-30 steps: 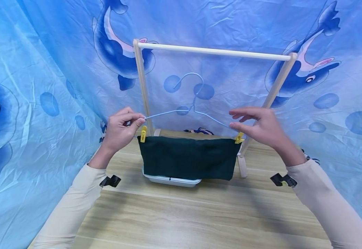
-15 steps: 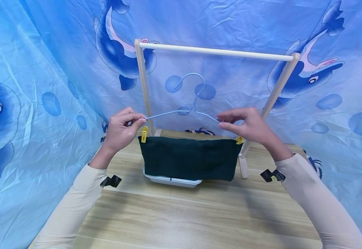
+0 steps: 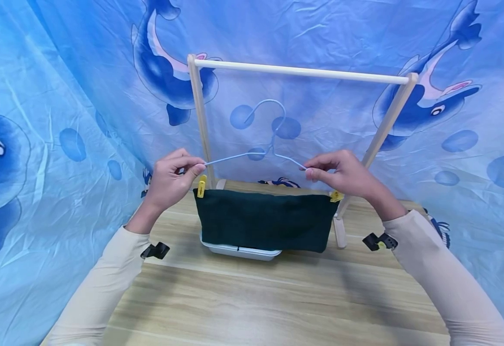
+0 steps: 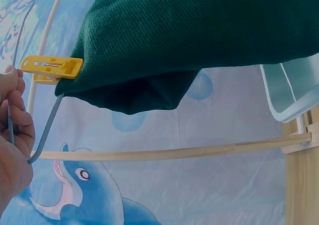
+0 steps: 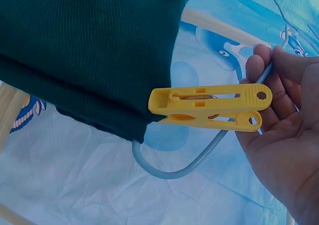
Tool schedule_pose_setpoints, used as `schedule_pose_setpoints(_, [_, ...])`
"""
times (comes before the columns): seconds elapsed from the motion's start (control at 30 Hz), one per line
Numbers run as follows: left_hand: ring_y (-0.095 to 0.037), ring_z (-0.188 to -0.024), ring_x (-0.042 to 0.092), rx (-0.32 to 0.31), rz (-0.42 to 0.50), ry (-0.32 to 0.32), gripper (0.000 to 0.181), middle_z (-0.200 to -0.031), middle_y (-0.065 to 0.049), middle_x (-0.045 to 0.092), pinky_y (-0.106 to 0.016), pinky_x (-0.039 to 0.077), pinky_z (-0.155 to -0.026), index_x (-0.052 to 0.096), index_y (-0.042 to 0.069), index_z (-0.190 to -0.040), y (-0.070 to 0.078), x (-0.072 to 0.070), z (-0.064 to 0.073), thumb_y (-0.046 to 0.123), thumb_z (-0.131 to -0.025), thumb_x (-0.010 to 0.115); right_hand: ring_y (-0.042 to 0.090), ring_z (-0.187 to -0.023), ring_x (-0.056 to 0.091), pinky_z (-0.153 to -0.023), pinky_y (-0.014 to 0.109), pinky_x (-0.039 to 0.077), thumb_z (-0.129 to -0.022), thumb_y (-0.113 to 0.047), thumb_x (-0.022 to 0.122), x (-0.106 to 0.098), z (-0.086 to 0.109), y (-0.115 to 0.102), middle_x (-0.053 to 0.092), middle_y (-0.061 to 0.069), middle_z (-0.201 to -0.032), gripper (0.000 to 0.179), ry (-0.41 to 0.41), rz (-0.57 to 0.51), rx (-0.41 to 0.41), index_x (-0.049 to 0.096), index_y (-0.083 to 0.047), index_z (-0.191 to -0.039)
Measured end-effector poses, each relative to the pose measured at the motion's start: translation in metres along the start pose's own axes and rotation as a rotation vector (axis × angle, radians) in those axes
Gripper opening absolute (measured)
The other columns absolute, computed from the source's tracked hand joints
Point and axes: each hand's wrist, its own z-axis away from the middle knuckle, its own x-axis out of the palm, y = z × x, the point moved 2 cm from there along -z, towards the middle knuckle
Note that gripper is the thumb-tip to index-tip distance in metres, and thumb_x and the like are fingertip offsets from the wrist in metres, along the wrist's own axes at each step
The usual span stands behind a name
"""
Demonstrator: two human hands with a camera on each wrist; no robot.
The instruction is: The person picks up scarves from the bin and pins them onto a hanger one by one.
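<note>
A light blue wire hanger (image 3: 236, 156) is held up between both hands, its hook upward and below the rack's bar. My left hand (image 3: 171, 175) pinches its left shoulder; my right hand (image 3: 340, 174) pinches the right one between thumb and fingers. A dark green cloth (image 3: 265, 218) hangs folded over the lower wire. One yellow clothespin (image 3: 201, 186) clips the cloth's left corner, and another yellow clothespin (image 5: 209, 105) clips its right corner, close below the right hand's fingers in the right wrist view.
Behind the hanger stands a wooden rack with a white crossbar (image 3: 299, 71). Under the cloth, a pale plastic tray (image 3: 241, 253) sits on the wood-grain table (image 3: 252, 298), partly hidden. A blue curtain (image 3: 330, 29) with dolphin prints surrounds the table.
My right hand has moved left and inward along the hanger's right shoulder, and its fingers have closed on the wire. The left hand has kept its grip.
</note>
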Motion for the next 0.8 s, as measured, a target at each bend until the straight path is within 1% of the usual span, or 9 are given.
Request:
schedule_pose_setpoints(0.13, [-0.011,-0.067,0.046,-0.012,-0.028,-0.024,0.006,-0.074,-0.002,0.056,-0.024,0.036,-0.059,0.079,-0.002,-0.093,-0.0007,0.0012,-0.0001,-0.004,-0.089,0.075,0.014,-0.077,0.067,-0.074,0.020,0.056,-0.098,-0.002,0.067,0.0012,0.0005,0.0002,0.076,0.005,-0.090,0.013,-0.007,-0.047,-0.002,0.079,-0.003,-0.103])
schedule_pose_setpoints(0.3, [-0.012,-0.067,0.046,-0.020,-0.055,-0.053,0.006,-0.074,0.000,0.056,-0.024,0.036,-0.059,0.079,0.000,-0.093,-0.0008,0.0027,0.0002,0.004,-0.092,0.075,0.015,-0.077,0.067,-0.074,0.022,0.056,-0.099,0.000,0.065,0.0029,0.0017,0.0020,0.074,0.007,-0.089,0.012,-0.020,-0.098,0.013,0.077,-0.002,-0.101])
schedule_pose_setpoints(0.5, [-0.013,-0.067,0.046,-0.031,-0.071,-0.084,0.006,-0.075,0.000,0.058,-0.023,0.035,-0.059,0.080,0.001,-0.095,-0.0013,0.0018,-0.0005,0.000,-0.091,0.075,0.015,-0.077,0.069,-0.074,0.025,0.058,-0.100,0.000,0.062,0.0040,0.0025,0.0026,0.074,0.010,-0.087,0.014,-0.026,-0.155,0.021,0.076,0.002,-0.101])
schedule_pose_setpoints(0.67, [-0.013,-0.067,0.048,-0.043,-0.104,-0.108,0.006,-0.077,-0.001,0.061,-0.023,0.037,-0.059,0.079,0.002,-0.095,-0.0008,0.0009,-0.0030,0.006,-0.093,0.075,0.015,-0.076,0.070,-0.074,0.024,0.058,-0.101,0.000,0.061,0.0033,0.0026,0.0048,0.074,0.006,-0.085,0.015,-0.028,-0.201,0.019,0.076,0.004,-0.099])
schedule_pose_setpoints(0.8, [-0.013,-0.068,0.050,-0.056,-0.117,-0.118,0.006,-0.079,0.000,0.065,-0.024,0.040,-0.060,0.079,0.004,-0.095,-0.0006,0.0019,-0.0054,0.008,-0.092,0.076,0.013,-0.076,0.071,-0.074,0.024,0.059,-0.101,0.003,0.060,0.0024,0.0034,0.0069,0.075,0.004,-0.086,0.016,-0.029,-0.247,0.000,0.075,0.008,-0.100])
